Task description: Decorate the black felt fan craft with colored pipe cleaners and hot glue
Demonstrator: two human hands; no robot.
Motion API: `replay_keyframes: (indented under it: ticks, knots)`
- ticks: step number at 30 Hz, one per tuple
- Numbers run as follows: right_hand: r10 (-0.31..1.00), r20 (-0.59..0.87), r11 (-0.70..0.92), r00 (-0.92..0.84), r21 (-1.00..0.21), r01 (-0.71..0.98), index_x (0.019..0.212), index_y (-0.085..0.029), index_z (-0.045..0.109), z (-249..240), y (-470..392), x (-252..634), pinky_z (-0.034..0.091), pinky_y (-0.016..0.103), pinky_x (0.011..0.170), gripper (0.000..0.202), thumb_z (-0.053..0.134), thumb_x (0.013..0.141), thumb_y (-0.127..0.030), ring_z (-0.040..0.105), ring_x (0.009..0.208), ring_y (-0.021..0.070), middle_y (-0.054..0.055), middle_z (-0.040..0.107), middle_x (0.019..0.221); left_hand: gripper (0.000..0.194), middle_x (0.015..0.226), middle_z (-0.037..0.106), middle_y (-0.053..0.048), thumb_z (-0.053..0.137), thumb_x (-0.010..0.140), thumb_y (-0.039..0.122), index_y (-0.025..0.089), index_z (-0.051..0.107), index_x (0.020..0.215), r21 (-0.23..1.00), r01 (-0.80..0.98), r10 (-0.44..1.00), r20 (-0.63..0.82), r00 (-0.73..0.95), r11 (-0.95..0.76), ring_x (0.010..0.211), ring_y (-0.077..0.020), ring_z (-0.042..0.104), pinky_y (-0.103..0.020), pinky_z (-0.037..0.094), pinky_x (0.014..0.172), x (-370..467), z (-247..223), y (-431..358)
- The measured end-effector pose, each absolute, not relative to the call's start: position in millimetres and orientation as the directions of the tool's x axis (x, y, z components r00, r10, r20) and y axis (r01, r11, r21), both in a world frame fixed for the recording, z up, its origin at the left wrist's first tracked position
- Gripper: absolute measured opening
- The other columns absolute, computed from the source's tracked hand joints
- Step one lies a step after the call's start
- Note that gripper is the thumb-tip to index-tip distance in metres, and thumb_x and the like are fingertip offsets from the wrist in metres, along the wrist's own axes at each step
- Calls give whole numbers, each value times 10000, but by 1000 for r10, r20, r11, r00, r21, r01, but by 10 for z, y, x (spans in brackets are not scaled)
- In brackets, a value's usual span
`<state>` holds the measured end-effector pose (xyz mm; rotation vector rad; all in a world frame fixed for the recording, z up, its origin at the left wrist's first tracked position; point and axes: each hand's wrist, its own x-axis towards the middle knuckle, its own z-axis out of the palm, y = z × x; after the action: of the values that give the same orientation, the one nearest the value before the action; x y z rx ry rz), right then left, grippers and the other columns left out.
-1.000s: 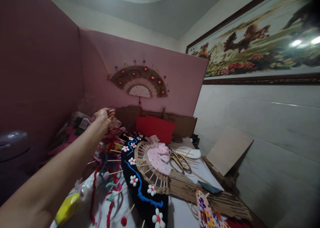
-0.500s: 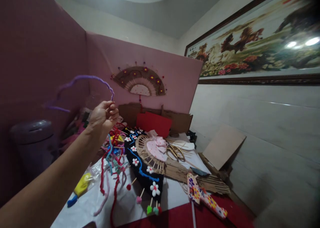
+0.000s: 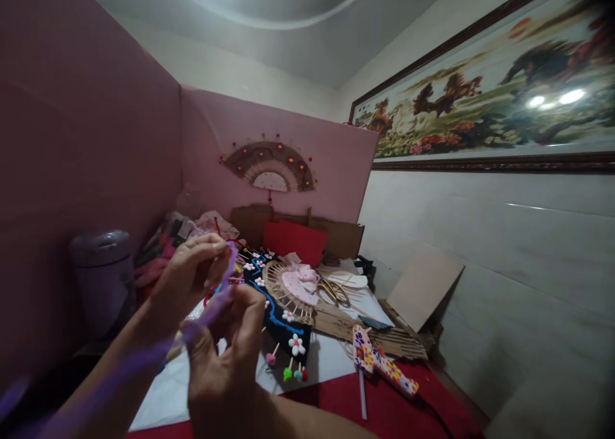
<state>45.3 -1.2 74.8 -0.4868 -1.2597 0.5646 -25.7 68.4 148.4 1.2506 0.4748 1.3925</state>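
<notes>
A strand of fuzzy purple yarn runs between my two hands, its tail trailing blurred toward the lower left. My left hand pinches its upper end between thumb and fingertips. Just below and to the right, my right hand has its thumb and curled index finger closed on the same yarn. Behind them on the table lies a black fan with white flowers, a wavy blue strand and coloured balls on sticks. My hands hide part of its left side and the yarn pile there.
Gold-handled scissors, a corrugated cardboard strip and a flower-patterned glue gun lie to the right. A brown fan hangs on the pink panel. A lidded bin stands at the left.
My left hand has come down with the purple yarn, which was swinging in an arch. My right hand has entered from below and taken hold of the yarn.
</notes>
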Motion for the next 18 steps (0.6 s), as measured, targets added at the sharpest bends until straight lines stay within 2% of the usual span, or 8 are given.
replay_keyframes:
  ticks: [2,3,6,8,11,14,17,18]
  knots:
    - [557,779,822,287,-565,-63,1154,-227,407,827,78,578,517,243,560,395,593,806,-205,557,674,133,25,522,844,238,400,435,52,662,716,243,151,518,552,872,-398,894,393,217,-287,335,-42,333,-149,246,341,-270,1370,661]
    - [549,786,821,285,-571,-7,1180,-220,403,843,120,637,519,248,567,419,597,809,-200,553,674,132,34,529,864,229,414,445,54,677,716,255,150,531,573,876,-386,897,388,211,-288,352,-40,346,-143,251,355,-272,1317,652]
    - [469,844,828,262,-523,204,1162,-208,451,809,217,814,515,262,586,332,566,851,-223,546,670,134,27,530,829,244,430,462,57,717,697,304,147,560,595,898,-288,890,399,218,-332,368,-29,339,-134,233,367,-269,1184,626]
    - [341,914,855,219,-398,333,1135,-205,489,739,254,929,520,283,633,251,512,884,-207,567,730,150,43,552,858,277,416,458,57,719,699,345,146,563,585,904,-250,875,408,260,-347,355,-27,329,-139,220,363,-263,1115,606]
    - [202,978,866,55,-204,457,1163,-200,506,603,281,1054,525,309,726,280,454,897,-130,600,843,169,77,586,954,312,396,449,56,708,710,392,144,567,584,909,-226,859,408,310,-350,339,-31,333,-151,215,360,-265,1020,581]
    - [181,983,857,28,-171,486,1089,-173,541,483,301,1096,520,284,727,222,464,890,-110,600,857,160,86,582,967,315,401,462,51,698,722,407,140,575,607,923,-216,866,377,329,-320,338,-36,348,-155,222,359,-276,920,577]
    - [220,969,863,114,-248,440,926,-180,529,436,327,1102,508,270,671,44,521,883,-178,590,792,150,52,573,870,324,407,468,50,699,719,421,138,576,618,934,-222,871,343,352,-278,334,-35,356,-152,231,352,-287,833,587]
    - [252,958,858,134,-285,427,913,-184,519,439,333,1107,503,268,649,42,538,879,-200,586,770,148,44,571,846,327,407,470,50,703,715,425,137,580,620,936,-222,872,338,354,-273,333,-35,361,-151,237,352,-290,813,589]
